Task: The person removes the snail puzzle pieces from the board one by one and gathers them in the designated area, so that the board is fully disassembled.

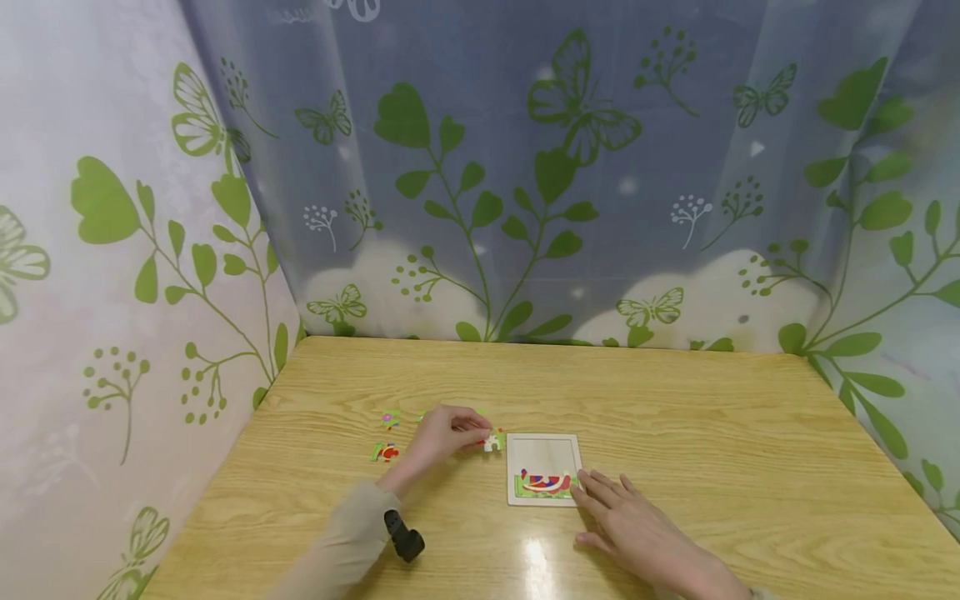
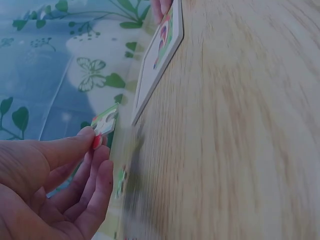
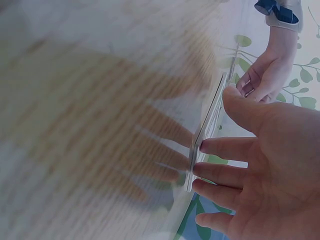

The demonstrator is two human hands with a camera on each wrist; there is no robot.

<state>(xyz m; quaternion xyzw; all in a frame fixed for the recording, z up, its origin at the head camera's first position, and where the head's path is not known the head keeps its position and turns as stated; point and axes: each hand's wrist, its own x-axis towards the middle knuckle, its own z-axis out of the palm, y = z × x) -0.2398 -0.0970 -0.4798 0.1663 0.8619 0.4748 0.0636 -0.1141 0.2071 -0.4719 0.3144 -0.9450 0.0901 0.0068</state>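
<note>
1. The left hand [image 1: 448, 429] pinches a puzzle piece [image 1: 492, 441] at its thumb and fingertips; a grip near the edge suits, leaving the outline visible.
2. The tray [image 1: 543, 452] sits between the hands, which are well apart; the right hand [image 1: 630, 521], fingers extended, touches its near side, where light pressure should prevent sliding.
3. Best match tabs against the assembled pieces [image 1: 546, 484] by the right fingertips before pressing flat.
4. Loose pieces [image 1: 386, 452] left of the left hand deserve clearance.
</note>
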